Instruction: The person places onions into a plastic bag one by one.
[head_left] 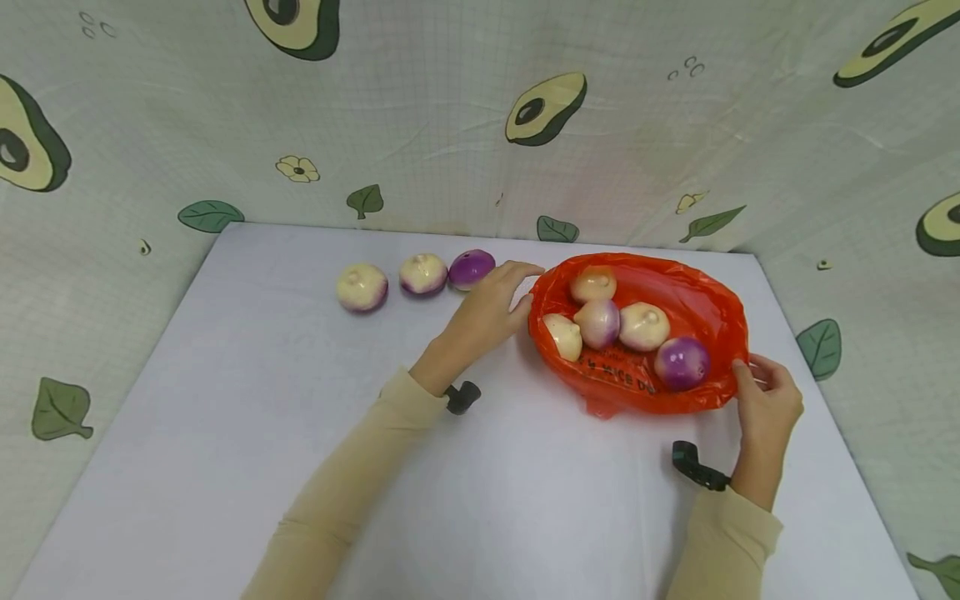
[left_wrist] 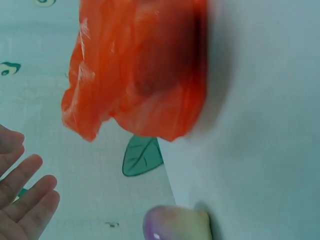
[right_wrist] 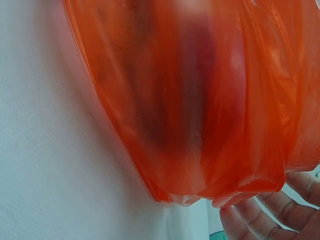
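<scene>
A red plastic bag (head_left: 600, 392) with its mouth rolled open lies on the right side of the table. Inside it are several glossy white-and-purple turnips (head_left: 643, 327). My right hand (head_left: 768, 404) pinches the bag's rim at its right end, thumb on the edge. Close to the opposite end, my left hand (head_left: 487, 308) has its fingers spread; the left wrist view shows these fingers (left_wrist: 35, 200) apart from the bag. Beyond the left hand, a purple turnip (head_left: 471, 268) sits beside two paler turnips, the middle one (head_left: 423, 274) and the leftmost one (head_left: 362, 287).
The white table (head_left: 225, 400) reaches back to a hanging cloth (head_left: 435, 125) printed with avocados and leaves. Cloth also hangs along both sides. A black camera mount is on each wrist, the left one (head_left: 462, 397) and the right one (head_left: 697, 467).
</scene>
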